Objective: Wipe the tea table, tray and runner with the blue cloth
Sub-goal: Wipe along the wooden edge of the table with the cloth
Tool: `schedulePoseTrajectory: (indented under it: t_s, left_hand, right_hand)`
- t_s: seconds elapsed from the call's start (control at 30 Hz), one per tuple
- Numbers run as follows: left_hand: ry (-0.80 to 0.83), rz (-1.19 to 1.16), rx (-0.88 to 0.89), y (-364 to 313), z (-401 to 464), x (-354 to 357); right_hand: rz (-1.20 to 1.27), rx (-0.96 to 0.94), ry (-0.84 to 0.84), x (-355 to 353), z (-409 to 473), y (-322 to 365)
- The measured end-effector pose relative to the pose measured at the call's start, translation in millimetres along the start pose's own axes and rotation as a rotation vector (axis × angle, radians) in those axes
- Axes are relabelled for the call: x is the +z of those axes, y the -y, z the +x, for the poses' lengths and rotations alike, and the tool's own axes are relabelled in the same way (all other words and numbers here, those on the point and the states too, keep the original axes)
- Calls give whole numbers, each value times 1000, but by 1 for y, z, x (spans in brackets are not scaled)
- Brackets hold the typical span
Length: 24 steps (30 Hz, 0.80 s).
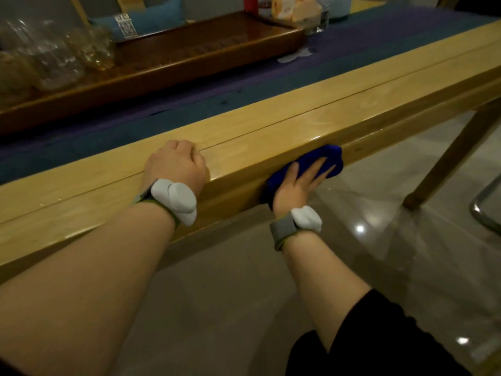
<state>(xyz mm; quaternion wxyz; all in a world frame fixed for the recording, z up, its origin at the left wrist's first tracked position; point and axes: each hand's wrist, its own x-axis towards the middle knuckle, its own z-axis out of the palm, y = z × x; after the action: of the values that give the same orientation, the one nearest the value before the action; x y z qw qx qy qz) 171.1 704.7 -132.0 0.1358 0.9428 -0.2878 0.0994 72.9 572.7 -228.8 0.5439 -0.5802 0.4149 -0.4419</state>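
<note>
My right hand presses the blue cloth flat against the front side of the light wooden tea table, its fingers spread straight over the cloth. On the table's top near the front edge rests my left hand, fingers curled under, holding nothing. A dark blue and purple runner lies along the tabletop. The dark wooden tray stands on the runner behind it.
Clear glass jars stand on the tray's left end. Packets and a glass sit at the back right. A small white patch lies on the runner. A table leg and a chrome chair frame stand on the glossy floor at right.
</note>
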Motion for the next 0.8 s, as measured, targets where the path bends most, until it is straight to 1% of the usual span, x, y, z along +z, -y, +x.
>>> schedulePoseTrajectory:
  t_s: [0.07,0.13,0.23,0.3,0.33,0.37,0.43,0.53,0.6,0.67,0.8]
  left_hand:
    - [-2,-3,1,0,-1,0]
    - [-10,-5,4,0,-3,0]
    - [-11,-3,6,-1,-1,0]
    - [0,0,7,-1,-1,-1]
    - [1,1,10,-1,-1,-2]
    - [0,2,13,-1,-1,-2]
    - [-3,2,16,-2,-2,-1]
    - [-15,16,12,-1,-1,0]
    - [-24,12,16,-1,-2,0]
    - [-22,4,12,-2,-2,0]
    - [5,-2,2,-3,-1,-1]
  right_hand:
    - [-4,20,-9,1,0,2]
    - [-24,-36,74,7,-18,0]
    - [-118,-257,256,17,-59,-8]
    - [-141,-404,303,18,-75,-11]
    - [-127,-437,299,17,-74,-10]
    - [-96,-436,280,15,-68,-7]
    - [-39,-386,185,10,-43,3]
    - [-5,-185,52,-3,-1,17]
    - [1,-136,37,-8,7,22]
    - [-53,-219,106,-5,-8,19]
    - [-273,-488,324,5,-58,2]
